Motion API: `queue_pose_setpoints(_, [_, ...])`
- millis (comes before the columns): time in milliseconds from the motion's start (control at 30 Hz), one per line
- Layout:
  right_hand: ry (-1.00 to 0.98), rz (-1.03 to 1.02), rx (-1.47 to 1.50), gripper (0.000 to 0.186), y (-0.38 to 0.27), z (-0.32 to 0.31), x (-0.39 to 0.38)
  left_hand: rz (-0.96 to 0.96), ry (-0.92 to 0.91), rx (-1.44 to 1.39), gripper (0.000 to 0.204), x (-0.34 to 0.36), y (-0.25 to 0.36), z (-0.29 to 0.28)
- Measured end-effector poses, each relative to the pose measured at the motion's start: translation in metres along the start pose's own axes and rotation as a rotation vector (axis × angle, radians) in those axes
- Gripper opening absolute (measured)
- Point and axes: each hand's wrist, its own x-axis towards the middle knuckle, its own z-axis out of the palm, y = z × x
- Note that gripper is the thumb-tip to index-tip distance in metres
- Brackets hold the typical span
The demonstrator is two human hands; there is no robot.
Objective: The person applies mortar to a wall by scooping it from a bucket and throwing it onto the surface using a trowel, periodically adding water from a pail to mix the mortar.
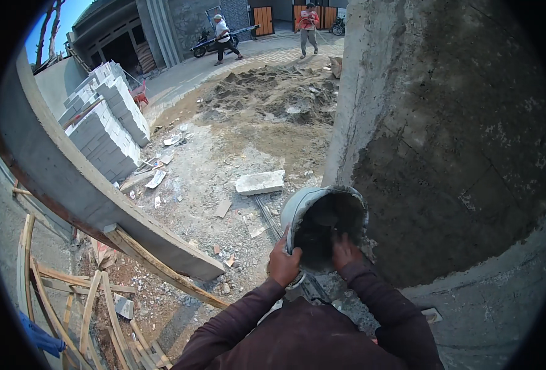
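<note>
By one grey wall (464,166), the left hand (283,262) grips one round, pale-grey, dirty bucket (296,201); whether the right hand (346,253) grips is unclear.

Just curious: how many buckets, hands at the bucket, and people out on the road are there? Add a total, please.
Bucket: 1
Hands: 2 (left hand, right hand)
People: 2 (person in white, person in red)
Total: 5

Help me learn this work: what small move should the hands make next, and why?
I'd probably scoop with the right hand, since it reaches inside the bucket, where there seems to be grey mix, while the left hand grips the bucket.
</note>
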Motion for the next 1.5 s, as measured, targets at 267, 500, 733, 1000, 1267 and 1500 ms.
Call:
queue_pose_setpoints(267, [0.102, 0.058, -0.063, 0.062, -0.042, 0.020, 0.043, 0.048, -0.055, -0.193, 0.072, 0.041, -0.015, -0.039])
queue_pose_setpoints(500, [-0.271, 0.286, 0.072, 0.046, -0.061, 0.005, 0.074, 0.131, 0.006, -0.180, 0.072, 0.040, -0.031, -0.037])
queue_pose_setpoints(733, [-0.424, 0.104, -0.085, 0.034, -0.048, 0.035, 0.090, 0.188, 0.062, -0.171, 0.072, 0.037, -0.040, -0.036])
queue_pose_setpoints(1000, [-0.409, 0.103, -0.050, 0.048, -0.016, 0.032, 0.059, 0.354, -0.104, -0.033, 0.066, 0.027, -0.029, -0.052])
queue_pose_setpoints(1267, [-0.543, 0.250, 0.614, 0.048, -0.042, 0.050, 0.022, -0.013, -0.312, -0.248, 0.058, 0.037, -0.046, -0.055])
queue_pose_setpoints(1500, [-0.480, 0.226, 0.467, 0.040, -0.019, 0.017, 0.027, -0.442, -0.102, -0.621, 0.034, 0.034, -0.083, -0.023])
